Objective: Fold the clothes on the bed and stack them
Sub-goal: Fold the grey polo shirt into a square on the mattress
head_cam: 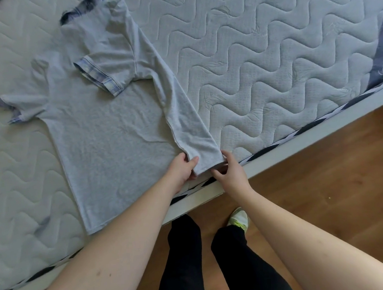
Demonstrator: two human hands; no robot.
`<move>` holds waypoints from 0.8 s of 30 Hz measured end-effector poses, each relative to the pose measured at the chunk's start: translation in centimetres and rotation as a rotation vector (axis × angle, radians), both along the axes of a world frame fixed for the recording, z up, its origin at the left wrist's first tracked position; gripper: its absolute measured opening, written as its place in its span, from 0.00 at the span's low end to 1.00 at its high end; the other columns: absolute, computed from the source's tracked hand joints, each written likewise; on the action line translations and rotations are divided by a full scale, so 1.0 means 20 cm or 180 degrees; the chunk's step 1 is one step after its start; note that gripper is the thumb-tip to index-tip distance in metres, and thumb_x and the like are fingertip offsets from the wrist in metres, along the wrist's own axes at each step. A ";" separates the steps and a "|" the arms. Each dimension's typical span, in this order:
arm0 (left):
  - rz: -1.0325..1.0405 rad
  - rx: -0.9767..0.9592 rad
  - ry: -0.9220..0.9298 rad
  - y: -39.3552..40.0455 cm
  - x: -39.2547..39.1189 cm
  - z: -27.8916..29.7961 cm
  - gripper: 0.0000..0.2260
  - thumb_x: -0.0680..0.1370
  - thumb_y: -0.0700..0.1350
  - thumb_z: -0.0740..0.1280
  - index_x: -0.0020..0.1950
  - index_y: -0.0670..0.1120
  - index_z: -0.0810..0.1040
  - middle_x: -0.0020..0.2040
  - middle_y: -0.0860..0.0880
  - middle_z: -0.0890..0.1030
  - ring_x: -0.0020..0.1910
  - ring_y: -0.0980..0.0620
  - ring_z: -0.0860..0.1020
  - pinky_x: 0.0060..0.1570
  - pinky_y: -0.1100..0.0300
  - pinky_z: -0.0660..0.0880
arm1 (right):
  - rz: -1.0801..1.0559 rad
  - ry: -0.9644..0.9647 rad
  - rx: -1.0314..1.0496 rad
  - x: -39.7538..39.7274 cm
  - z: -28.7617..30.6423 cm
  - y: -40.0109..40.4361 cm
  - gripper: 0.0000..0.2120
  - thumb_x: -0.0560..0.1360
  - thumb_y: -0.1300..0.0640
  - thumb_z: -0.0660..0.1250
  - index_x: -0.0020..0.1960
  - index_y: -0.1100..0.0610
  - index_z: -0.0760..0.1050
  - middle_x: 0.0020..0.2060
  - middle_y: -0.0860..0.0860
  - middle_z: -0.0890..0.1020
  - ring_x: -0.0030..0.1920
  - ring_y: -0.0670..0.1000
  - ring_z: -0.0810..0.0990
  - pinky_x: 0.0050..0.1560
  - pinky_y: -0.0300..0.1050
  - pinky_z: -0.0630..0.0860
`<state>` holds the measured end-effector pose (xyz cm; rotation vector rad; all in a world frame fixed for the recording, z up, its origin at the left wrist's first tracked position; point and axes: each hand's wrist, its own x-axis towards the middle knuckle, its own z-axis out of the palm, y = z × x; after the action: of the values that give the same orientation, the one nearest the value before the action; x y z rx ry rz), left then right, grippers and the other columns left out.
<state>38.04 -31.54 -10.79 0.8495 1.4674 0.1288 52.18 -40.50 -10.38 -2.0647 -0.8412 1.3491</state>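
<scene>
While the light grey short-sleeved T-shirt with plaid-trimmed cuffs and collar (pixel 107 128) lies spread on the white quilted mattress (pixel 271 66), only its right side has been folded inward as a long strip. Both hands pinch that strip's hem near the bed edge: the left hand (pixel 182 168) and the right hand (pixel 229 170), thumbs on top. Other side, lengthwise folds and stacking remain (no finished pile shows).

I see a quilted mattress (pixel 270 55) on a white bed frame (pixel 321 131), a wooden floor (pixel 335 168), black trousers (pixel 185 258) and a light shoe (pixel 238 218).
</scene>
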 end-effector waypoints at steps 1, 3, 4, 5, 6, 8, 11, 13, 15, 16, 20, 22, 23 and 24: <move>0.0060 0.0111 0.0024 0.00 -0.01 0.00 0.03 0.80 0.46 0.67 0.52 0.47 0.76 0.53 0.46 0.82 0.45 0.50 0.81 0.34 0.60 0.77 | -0.0048 -0.0008 -0.0014 -0.01 0.00 0.00 0.26 0.74 0.52 0.70 0.69 0.44 0.66 0.46 0.33 0.73 0.45 0.35 0.75 0.37 0.32 0.69; 0.0164 0.0165 -0.0026 0.01 -0.02 0.00 0.03 0.79 0.46 0.68 0.51 0.48 0.77 0.52 0.46 0.83 0.48 0.49 0.81 0.40 0.57 0.78 | -0.0176 -0.0052 -0.0069 -0.02 -0.01 0.02 0.25 0.75 0.52 0.69 0.69 0.45 0.66 0.47 0.35 0.74 0.45 0.39 0.77 0.38 0.38 0.74; 0.0185 0.0147 -0.0050 0.01 -0.03 0.01 0.03 0.79 0.46 0.69 0.52 0.48 0.77 0.53 0.47 0.83 0.49 0.49 0.82 0.41 0.57 0.78 | -0.0251 -0.0085 -0.0113 -0.04 -0.01 0.04 0.24 0.76 0.52 0.68 0.70 0.46 0.65 0.47 0.37 0.75 0.44 0.41 0.77 0.40 0.42 0.76; 0.0194 0.0132 -0.0071 0.01 -0.04 0.02 0.04 0.79 0.45 0.69 0.52 0.48 0.77 0.53 0.47 0.83 0.49 0.49 0.82 0.40 0.58 0.78 | -0.0340 -0.0115 -0.0167 -0.05 -0.01 0.05 0.23 0.76 0.53 0.66 0.70 0.47 0.65 0.49 0.39 0.77 0.44 0.41 0.77 0.41 0.45 0.78; 0.0209 0.0143 -0.0084 0.01 -0.05 0.02 0.04 0.79 0.45 0.68 0.53 0.48 0.77 0.52 0.47 0.84 0.47 0.51 0.82 0.38 0.60 0.77 | -0.0419 -0.0148 -0.0225 -0.06 -0.01 0.07 0.22 0.77 0.54 0.64 0.70 0.47 0.66 0.52 0.42 0.79 0.44 0.41 0.77 0.42 0.46 0.78; 0.0308 0.0235 -0.0044 0.00 -0.07 0.02 0.05 0.80 0.44 0.67 0.55 0.48 0.76 0.51 0.48 0.84 0.43 0.53 0.82 0.32 0.65 0.75 | -0.0430 -0.0261 -0.0295 -0.06 -0.01 0.09 0.19 0.78 0.56 0.62 0.68 0.47 0.68 0.56 0.46 0.80 0.45 0.43 0.77 0.42 0.47 0.76; 0.0521 0.0313 0.0053 -0.01 -0.10 0.02 0.07 0.80 0.42 0.66 0.58 0.46 0.73 0.53 0.46 0.82 0.39 0.52 0.81 0.29 0.66 0.75 | -0.0173 -0.0368 -0.0194 -0.07 -0.01 0.07 0.19 0.77 0.54 0.65 0.67 0.46 0.68 0.55 0.45 0.80 0.47 0.46 0.78 0.44 0.48 0.77; 0.0460 0.0335 0.0077 -0.02 -0.10 0.02 0.11 0.80 0.42 0.66 0.63 0.45 0.72 0.57 0.45 0.81 0.48 0.50 0.81 0.41 0.61 0.78 | -0.0100 -0.0411 -0.0098 -0.10 0.00 0.06 0.23 0.74 0.51 0.69 0.67 0.46 0.66 0.54 0.42 0.78 0.47 0.46 0.78 0.47 0.50 0.78; 0.0512 0.0315 -0.0050 -0.03 -0.10 0.02 0.14 0.80 0.41 0.66 0.65 0.45 0.71 0.57 0.45 0.81 0.53 0.50 0.81 0.49 0.59 0.77 | -0.0216 -0.0497 -0.0181 -0.14 0.00 0.08 0.27 0.72 0.49 0.69 0.68 0.47 0.65 0.58 0.43 0.76 0.51 0.48 0.77 0.54 0.53 0.76; 0.0586 0.0291 -0.0153 -0.03 -0.10 0.02 0.14 0.80 0.40 0.66 0.66 0.45 0.71 0.56 0.45 0.82 0.52 0.50 0.81 0.48 0.60 0.77 | -0.0334 -0.0525 -0.0291 -0.16 0.01 0.10 0.27 0.71 0.49 0.68 0.68 0.46 0.64 0.60 0.45 0.76 0.54 0.50 0.77 0.57 0.55 0.75; 0.0758 0.0227 -0.0446 -0.02 -0.10 0.04 0.15 0.79 0.40 0.67 0.65 0.47 0.72 0.52 0.45 0.83 0.44 0.52 0.82 0.37 0.62 0.77 | -0.0815 -0.0562 -0.0756 -0.19 0.02 0.16 0.19 0.74 0.54 0.61 0.65 0.45 0.66 0.57 0.46 0.79 0.54 0.55 0.79 0.59 0.56 0.74; 0.0703 0.0266 -0.0422 -0.01 -0.11 0.04 0.14 0.79 0.40 0.68 0.63 0.48 0.72 0.47 0.47 0.84 0.38 0.55 0.81 0.35 0.63 0.76 | -0.0953 -0.0543 -0.0802 -0.16 0.02 0.16 0.16 0.76 0.55 0.57 0.63 0.47 0.68 0.53 0.47 0.80 0.49 0.54 0.78 0.54 0.53 0.76; 0.0655 0.0299 -0.0374 -0.01 -0.11 0.04 0.14 0.79 0.40 0.68 0.63 0.49 0.72 0.46 0.48 0.84 0.37 0.56 0.81 0.35 0.62 0.76 | -0.0923 -0.0550 -0.0743 -0.15 0.02 0.15 0.15 0.76 0.55 0.57 0.62 0.47 0.70 0.52 0.47 0.80 0.47 0.52 0.78 0.50 0.51 0.76; 0.0605 0.0338 -0.0312 -0.01 -0.10 0.04 0.14 0.79 0.40 0.68 0.63 0.48 0.72 0.45 0.48 0.84 0.37 0.56 0.80 0.35 0.62 0.76 | -0.0842 -0.0582 -0.0656 -0.14 0.02 0.13 0.14 0.77 0.55 0.57 0.60 0.47 0.71 0.51 0.46 0.80 0.45 0.50 0.77 0.46 0.48 0.75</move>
<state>35.96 -31.80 -10.07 0.7766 1.4567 0.3883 49.33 -37.94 -10.02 -2.3898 -0.4927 1.1565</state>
